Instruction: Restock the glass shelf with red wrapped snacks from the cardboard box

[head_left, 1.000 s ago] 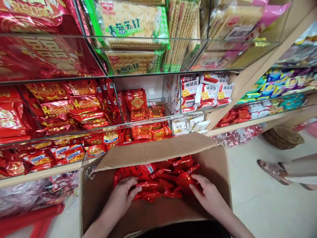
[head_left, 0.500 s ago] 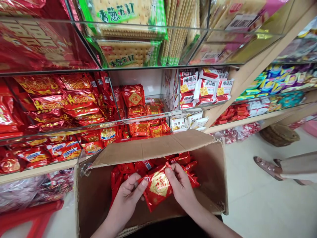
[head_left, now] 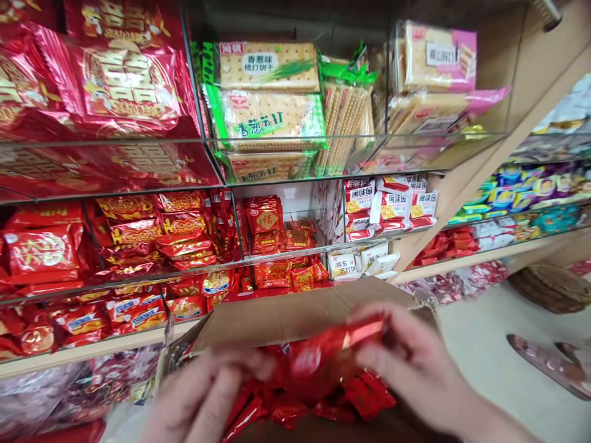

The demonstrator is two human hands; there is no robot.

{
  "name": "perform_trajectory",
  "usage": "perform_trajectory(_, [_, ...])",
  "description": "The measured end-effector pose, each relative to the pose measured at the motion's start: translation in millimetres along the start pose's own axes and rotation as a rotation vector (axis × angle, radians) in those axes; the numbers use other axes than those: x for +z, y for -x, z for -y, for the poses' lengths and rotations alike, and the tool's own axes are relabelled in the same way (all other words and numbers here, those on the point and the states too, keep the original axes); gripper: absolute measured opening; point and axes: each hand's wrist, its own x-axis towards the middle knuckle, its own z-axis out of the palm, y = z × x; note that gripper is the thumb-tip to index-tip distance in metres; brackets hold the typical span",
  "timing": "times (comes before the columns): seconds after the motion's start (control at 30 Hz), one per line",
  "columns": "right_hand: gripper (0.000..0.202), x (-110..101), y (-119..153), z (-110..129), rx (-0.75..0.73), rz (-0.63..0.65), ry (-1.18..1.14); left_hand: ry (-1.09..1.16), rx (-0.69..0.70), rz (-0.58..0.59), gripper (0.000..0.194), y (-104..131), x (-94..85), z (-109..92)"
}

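Note:
Over the open cardboard box [head_left: 295, 311], my right hand [head_left: 410, 369] pinches a shiny red snack packet [head_left: 318, 357] at its right end. Both the packet and the hands are smeared by motion. My left hand [head_left: 207, 391] is at the packet's left side, fingers bent; blur hides whether it grips or only touches it. More red packets [head_left: 369, 394] lie loosely inside the box below. On the shelf beyond, a compartment holds red packets [head_left: 265, 215] with a gold diamond, stacked at its left side.
Clear shelf panels front several compartments. Green-edged crackers [head_left: 277, 117] sit above, white-and-red packets [head_left: 392, 206] to the right, and red packets [head_left: 133, 227] to the left. A person's sandalled foot [head_left: 549, 366] and a woven basket [head_left: 554, 286] are on the floor at right.
The view has tilted up, showing more of the upper shelf. The red packet has been raised and turned, its gold front no longer clear. My hands have moved up and apart.

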Motion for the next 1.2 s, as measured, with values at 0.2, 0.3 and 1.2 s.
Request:
perform_trajectory(0.2, [0.018,-8.6,-147.1,-1.8,-0.207,-0.22,0.326,-0.455,-0.056,-0.081,0.024,-23.3,-16.7,43.8])
perform_trajectory(0.3, [0.018,13.0,-207.7,-15.7,-0.115,-0.129,0.597,-0.553,0.048,-0.035,0.021,-23.3,-12.4,57.8])
perform_trajectory(1.2, [0.031,5.5,-174.9,-1.0,-0.362,-0.048,0.642,-0.819,0.115,-0.072,0.027,-14.9,-0.2,60.6])
